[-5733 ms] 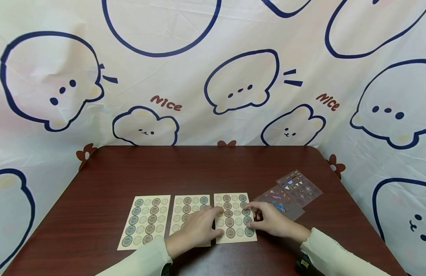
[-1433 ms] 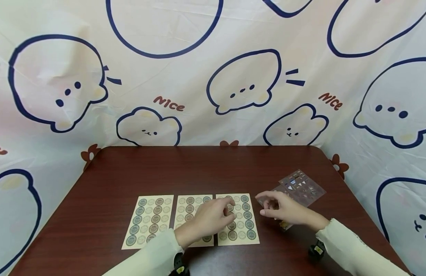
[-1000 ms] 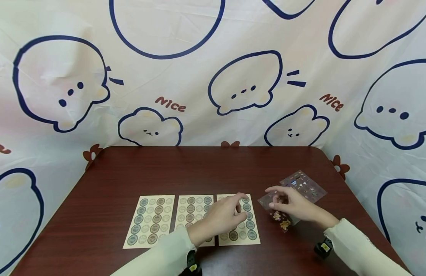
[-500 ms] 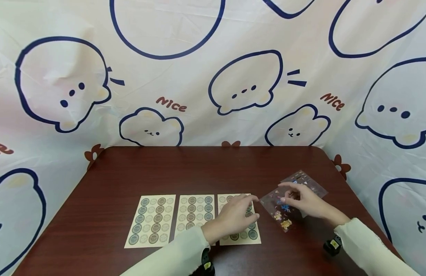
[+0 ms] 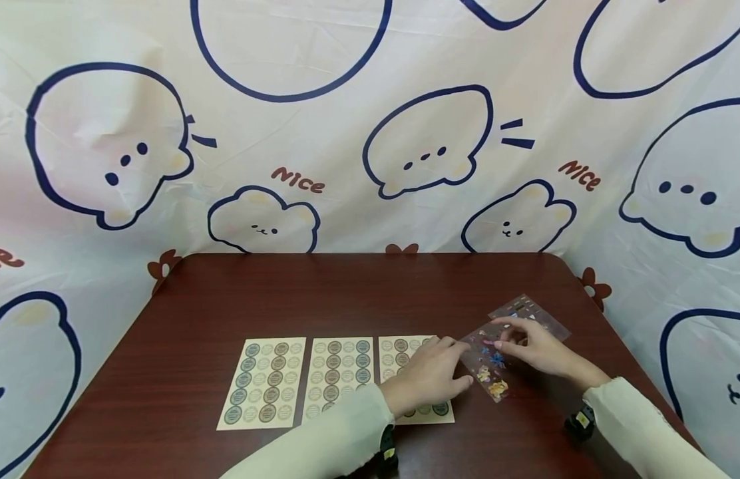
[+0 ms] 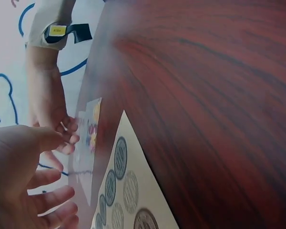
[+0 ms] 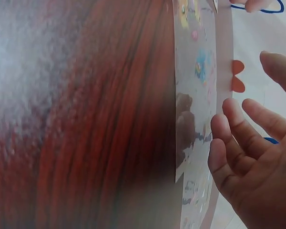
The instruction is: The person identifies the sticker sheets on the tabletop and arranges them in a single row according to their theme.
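Three cream sheets of round coin-like stickers lie side by side: a left sheet (image 5: 260, 382), a middle sheet (image 5: 337, 372) and a right sheet (image 5: 400, 352). My left hand (image 5: 426, 376) lies over the right sheet, fingers loosely spread, fingertips at the left edge of a clear sticker sheet (image 5: 488, 382). That clear sheet bears yellow bears and blue and pink figures. Over its right part is my right hand (image 5: 540, 349), its index finger and thumb apart. In the right wrist view, the right hand's fingers (image 7: 233, 148) are loosely bent beside the clear sheet, holding nothing.
A second clear sticker sheet (image 5: 528, 309) lies behind the first, partly overlapped. The dark red wooden table (image 5: 322, 293) reaches back to a cartoon-printed cloth (image 5: 346, 133). Black straps with yellow labels circle both wrists.
Both hands have left the sides of the right cream sheet and moved right. The right hand shifted over the clear sheet, uncovering its bear stickers; the left hand followed to that sheet's left edge.
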Demonstrator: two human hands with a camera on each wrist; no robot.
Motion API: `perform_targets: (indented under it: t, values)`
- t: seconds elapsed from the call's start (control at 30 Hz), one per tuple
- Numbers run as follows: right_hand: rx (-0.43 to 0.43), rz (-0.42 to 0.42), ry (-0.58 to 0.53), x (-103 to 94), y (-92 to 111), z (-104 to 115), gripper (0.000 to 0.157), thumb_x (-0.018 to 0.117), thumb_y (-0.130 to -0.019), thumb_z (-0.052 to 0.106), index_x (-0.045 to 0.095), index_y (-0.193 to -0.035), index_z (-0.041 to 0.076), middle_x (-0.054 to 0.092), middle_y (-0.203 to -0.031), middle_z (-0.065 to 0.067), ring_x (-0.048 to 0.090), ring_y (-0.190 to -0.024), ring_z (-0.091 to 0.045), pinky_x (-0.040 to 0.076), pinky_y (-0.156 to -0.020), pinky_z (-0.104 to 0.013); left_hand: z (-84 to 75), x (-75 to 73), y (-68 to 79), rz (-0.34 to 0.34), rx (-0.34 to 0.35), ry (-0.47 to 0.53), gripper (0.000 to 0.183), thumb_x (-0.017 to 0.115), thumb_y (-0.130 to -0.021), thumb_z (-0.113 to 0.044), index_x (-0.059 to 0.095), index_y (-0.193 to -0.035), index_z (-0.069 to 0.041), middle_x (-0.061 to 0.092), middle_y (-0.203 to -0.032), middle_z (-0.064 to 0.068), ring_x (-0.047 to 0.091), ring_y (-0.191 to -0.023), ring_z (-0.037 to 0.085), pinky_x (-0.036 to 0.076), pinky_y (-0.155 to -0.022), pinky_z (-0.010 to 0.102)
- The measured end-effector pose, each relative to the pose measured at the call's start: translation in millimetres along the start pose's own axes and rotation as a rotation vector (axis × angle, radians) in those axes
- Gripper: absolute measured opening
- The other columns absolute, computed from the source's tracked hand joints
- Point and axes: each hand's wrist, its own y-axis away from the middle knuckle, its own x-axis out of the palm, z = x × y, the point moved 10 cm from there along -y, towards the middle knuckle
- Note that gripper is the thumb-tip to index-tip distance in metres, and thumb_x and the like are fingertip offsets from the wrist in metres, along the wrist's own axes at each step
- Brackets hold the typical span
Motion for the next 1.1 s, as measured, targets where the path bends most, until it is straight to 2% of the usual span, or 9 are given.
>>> perform_targets:
  t: [0.23, 0.43, 0.6, 0.73, 0.9, 1.0, 1.1]
  values:
    - [0.024, -0.017, 0.008, -2.5, 0.4, -9.9, 0.048, 0.067, -0.098, 0.026, 0.057, -0.138, 0.001, 0.067, -0.094, -0.003, 0.061, -0.077, -0.004, 0.049, -0.064, -0.026, -13.5, 13.0, -6.4, 0.058, 0.031, -0.139, 0.056, 0.063, -0.095, -0.051, 0.058, -0.142, -0.022, 0.061, -0.14, -0.006, 0.059, -0.116, 0.013, 0.049, -0.095, 0.029]
    - [0.044, -0.037, 0.015, -6.3, 2.2, -13.6, 0.046, 0.068, -0.098, 0.025, 0.059, -0.136, 0.001, 0.068, -0.093, -0.004, 0.061, -0.076, -0.004, 0.05, -0.065, -0.026, -14.0, 17.0, -9.8, 0.072, 0.013, -0.189, 0.055, 0.061, -0.095, -0.054, 0.059, -0.14, -0.023, 0.06, -0.14, -0.006, 0.058, -0.114, 0.014, 0.05, -0.091, 0.029]
    - [0.069, -0.042, 0.036, -9.7, 3.2, -17.8, 0.046, 0.069, -0.097, 0.025, 0.059, -0.135, 0.001, 0.067, -0.094, -0.004, 0.059, -0.076, -0.004, 0.049, -0.065, -0.025, -8.7, 20.0, -14.5, 0.078, -0.014, -0.209, 0.057, 0.058, -0.096, -0.057, 0.059, -0.141, -0.021, 0.057, -0.141, -0.004, 0.057, -0.115, 0.015, 0.051, -0.091, 0.031]
    - [0.067, -0.047, 0.057, -11.5, 3.4, -20.5, 0.048, 0.073, -0.094, 0.023, 0.06, -0.133, 0.0, 0.064, -0.093, -0.003, 0.054, -0.073, -0.004, 0.047, -0.065, -0.023, -1.2, 22.4, -19.2, 0.094, -0.058, -0.209, 0.062, 0.056, -0.096, -0.061, 0.056, -0.144, -0.021, 0.053, -0.146, -0.003, 0.053, -0.122, 0.016, 0.049, -0.096, 0.035]
    - [0.077, -0.032, 0.123, -12.1, 3.4, -25.1, 0.056, 0.08, -0.087, 0.027, 0.06, -0.134, 0.002, 0.06, -0.092, -0.002, 0.049, -0.073, -0.004, 0.045, -0.065, -0.022, 7.5, 22.5, -25.1, 0.1, -0.105, -0.206, 0.075, 0.061, -0.09, -0.068, 0.053, -0.146, -0.02, 0.051, -0.146, -0.004, 0.049, -0.125, 0.017, 0.044, -0.102, 0.036]
    - [0.08, -0.003, 0.191, -10.6, 2.1, -27.0, 0.064, 0.082, -0.085, 0.033, 0.059, -0.137, 0.004, 0.06, -0.098, -0.003, 0.048, -0.077, -0.007, 0.042, -0.067, -0.023, 10.7, 22.6, -27.8, 0.106, -0.122, -0.193, 0.081, 0.064, -0.086, -0.071, 0.052, -0.147, -0.019, 0.051, -0.145, -0.003, 0.048, -0.124, 0.017, 0.043, -0.101, 0.035]
    - [0.091, 0.027, 0.25, -8.8, 0.6, -29.3, 0.072, 0.082, -0.083, 0.04, 0.056, -0.141, 0.006, 0.061, -0.11, -0.009, 0.052, -0.089, -0.014, 0.047, -0.075, -0.031, 14.1, 22.7, -30.2, 0.114, -0.138, -0.172, 0.083, 0.067, -0.083, -0.071, 0.052, -0.147, -0.02, 0.05, -0.146, -0.002, 0.047, -0.126, 0.018, 0.043, -0.101, 0.035]
